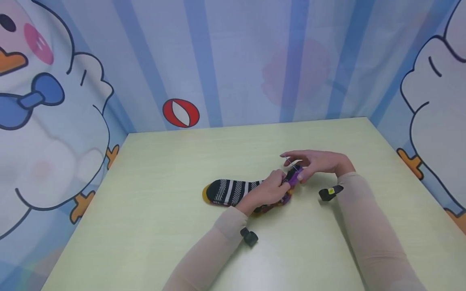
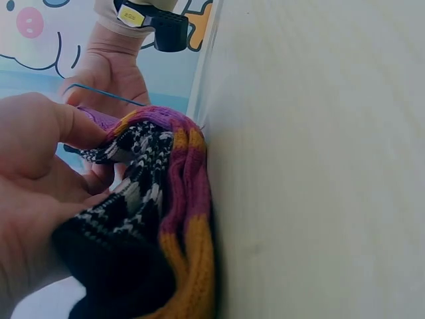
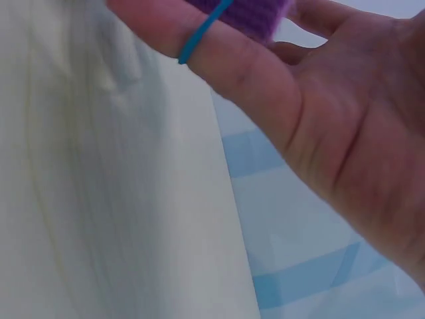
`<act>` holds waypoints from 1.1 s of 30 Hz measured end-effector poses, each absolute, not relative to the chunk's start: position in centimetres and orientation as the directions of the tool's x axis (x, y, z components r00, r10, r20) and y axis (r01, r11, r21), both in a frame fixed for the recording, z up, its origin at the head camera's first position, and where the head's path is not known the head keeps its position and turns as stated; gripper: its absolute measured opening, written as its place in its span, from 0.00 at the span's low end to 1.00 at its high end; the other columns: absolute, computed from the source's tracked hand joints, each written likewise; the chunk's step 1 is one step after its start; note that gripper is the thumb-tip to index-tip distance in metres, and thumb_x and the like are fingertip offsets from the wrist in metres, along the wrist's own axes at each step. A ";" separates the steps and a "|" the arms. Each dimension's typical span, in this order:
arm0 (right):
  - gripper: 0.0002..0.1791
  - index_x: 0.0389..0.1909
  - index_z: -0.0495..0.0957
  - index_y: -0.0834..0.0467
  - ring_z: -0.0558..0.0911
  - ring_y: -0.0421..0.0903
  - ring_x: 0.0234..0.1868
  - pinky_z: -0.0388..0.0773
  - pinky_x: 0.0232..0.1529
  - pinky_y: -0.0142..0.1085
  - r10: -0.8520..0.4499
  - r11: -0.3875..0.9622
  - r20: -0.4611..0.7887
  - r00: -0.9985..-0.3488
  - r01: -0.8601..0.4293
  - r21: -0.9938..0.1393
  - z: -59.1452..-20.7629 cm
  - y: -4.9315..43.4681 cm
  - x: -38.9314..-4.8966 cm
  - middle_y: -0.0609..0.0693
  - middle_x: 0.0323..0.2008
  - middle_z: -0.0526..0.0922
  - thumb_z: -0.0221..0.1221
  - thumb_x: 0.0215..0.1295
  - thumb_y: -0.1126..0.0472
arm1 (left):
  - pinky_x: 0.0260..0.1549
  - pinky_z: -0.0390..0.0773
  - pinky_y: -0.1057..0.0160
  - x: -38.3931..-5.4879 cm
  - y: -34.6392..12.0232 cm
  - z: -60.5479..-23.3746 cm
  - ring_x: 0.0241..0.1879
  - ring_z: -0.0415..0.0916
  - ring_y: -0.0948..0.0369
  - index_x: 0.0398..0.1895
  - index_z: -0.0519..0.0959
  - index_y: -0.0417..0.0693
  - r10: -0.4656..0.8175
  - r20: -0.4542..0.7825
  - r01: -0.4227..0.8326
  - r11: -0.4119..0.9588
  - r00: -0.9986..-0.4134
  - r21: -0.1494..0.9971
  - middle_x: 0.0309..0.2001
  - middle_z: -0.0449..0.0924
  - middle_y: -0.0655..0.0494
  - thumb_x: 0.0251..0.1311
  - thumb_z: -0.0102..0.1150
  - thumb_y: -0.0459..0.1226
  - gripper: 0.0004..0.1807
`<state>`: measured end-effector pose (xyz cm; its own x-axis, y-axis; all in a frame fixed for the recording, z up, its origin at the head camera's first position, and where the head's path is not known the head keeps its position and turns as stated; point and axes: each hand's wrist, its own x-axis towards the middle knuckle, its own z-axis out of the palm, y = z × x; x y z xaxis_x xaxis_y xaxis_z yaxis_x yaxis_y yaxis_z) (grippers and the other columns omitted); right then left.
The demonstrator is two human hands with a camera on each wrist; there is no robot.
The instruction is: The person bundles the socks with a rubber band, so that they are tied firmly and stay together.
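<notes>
A pair of socks lies on the table, one sock (image 1: 229, 192) black-and-white patterned, the other (image 2: 189, 179) purple and mustard. Laid together, they point their toes left. My left hand (image 1: 268, 190) grips them near the cuff end, thumb on top, and the cuffs rise off the table. A thin blue elastic band (image 3: 202, 33) is stretched between the thumb and fingers of my right hand (image 1: 322, 161). That hand is at the purple cuff (image 1: 295, 174), its thumb against the cuff and its other fingers spread above it. Part of the band is hidden by the hand and cuff.
The pale table (image 1: 153, 226) runs back to a blue striped curtain (image 1: 236, 60) with cartoon birds at both sides. A black wrist camera (image 1: 249, 237) is strapped on the left sleeve, another camera (image 1: 329, 193) on the right.
</notes>
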<state>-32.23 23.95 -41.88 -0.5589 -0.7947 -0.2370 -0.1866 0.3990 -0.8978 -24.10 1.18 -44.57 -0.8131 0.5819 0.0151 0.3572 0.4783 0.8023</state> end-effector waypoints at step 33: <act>0.66 0.80 0.47 0.54 0.59 0.55 0.72 0.56 0.70 0.53 -0.788 0.560 -0.319 -0.526 -0.397 -0.727 -42.1 19.4 -31.2 0.56 0.75 0.57 0.78 0.43 0.50 | 0.51 0.78 0.59 -25.5 -0.9 -45.1 0.48 0.74 0.56 0.57 0.68 0.35 0.562 -0.206 -0.165 0.124 -0.801 0.978 0.51 0.71 0.47 0.72 0.44 0.36 0.16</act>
